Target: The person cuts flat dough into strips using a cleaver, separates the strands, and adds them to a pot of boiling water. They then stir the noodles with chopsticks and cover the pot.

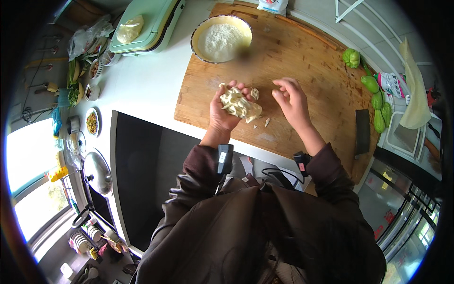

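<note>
My left hand is palm up above the wooden board, its fingers curled around a loose heap of pale, cream-coloured pieces. Whether they are dough or a sliced food, I cannot tell. To the right, my right hand hangs over the board with thumb and fingers bent and apart; nothing shows between them. A few similar pale scraps lie on the wooden board near the left hand. Beyond it stands an enamel bowl of white flour.
A cleaver lies at the board's right edge, near several green chayotes. A wooden rolling pin runs along the back. A pale green appliance carries a knotted plastic bag. At left are a plate of food and a metal lid.
</note>
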`<state>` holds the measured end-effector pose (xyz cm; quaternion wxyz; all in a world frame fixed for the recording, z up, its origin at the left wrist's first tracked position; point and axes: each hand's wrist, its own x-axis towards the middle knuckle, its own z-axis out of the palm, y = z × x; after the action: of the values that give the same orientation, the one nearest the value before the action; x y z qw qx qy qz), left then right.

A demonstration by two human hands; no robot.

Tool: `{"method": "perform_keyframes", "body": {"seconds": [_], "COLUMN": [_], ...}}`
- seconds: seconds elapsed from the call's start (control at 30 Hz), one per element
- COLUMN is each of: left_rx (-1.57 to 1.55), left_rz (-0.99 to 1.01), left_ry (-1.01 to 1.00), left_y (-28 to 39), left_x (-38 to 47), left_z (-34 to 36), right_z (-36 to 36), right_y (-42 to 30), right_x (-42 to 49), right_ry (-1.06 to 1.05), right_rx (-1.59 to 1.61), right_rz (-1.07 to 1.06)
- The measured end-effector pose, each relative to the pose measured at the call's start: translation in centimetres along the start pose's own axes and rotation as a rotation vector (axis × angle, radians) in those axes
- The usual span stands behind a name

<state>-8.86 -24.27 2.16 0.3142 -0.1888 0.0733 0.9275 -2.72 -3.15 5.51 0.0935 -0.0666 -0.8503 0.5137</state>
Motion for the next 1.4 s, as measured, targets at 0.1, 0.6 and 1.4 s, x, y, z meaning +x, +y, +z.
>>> {"method": "perform_keyframes", "body": {"seconds": [0.1, 0.6, 1.4], "left_rx": [-0.038, -0.188, -0.249], "left_rz": [0.076, 0.268, 0.176], "left_ry": [0.008, 0.152, 0.090], "left_y": [2.0, 3.1, 4.7], "left_x": [-1.8, -4.9, -6.0], "left_z": [-0.2, -3.5, -5.7], "right_z": [-0.2, 4.2, 12.8], "right_y": [1.5, 2.7, -7.3], "right_x": [-3.1, -0.8, -1.2], "right_ry": [-0.077, -0.334, -0.313], "right_rx": [-0.503, -0.434, -0.025], "right_rz": [-0.322, -0.277, -0.231]}}
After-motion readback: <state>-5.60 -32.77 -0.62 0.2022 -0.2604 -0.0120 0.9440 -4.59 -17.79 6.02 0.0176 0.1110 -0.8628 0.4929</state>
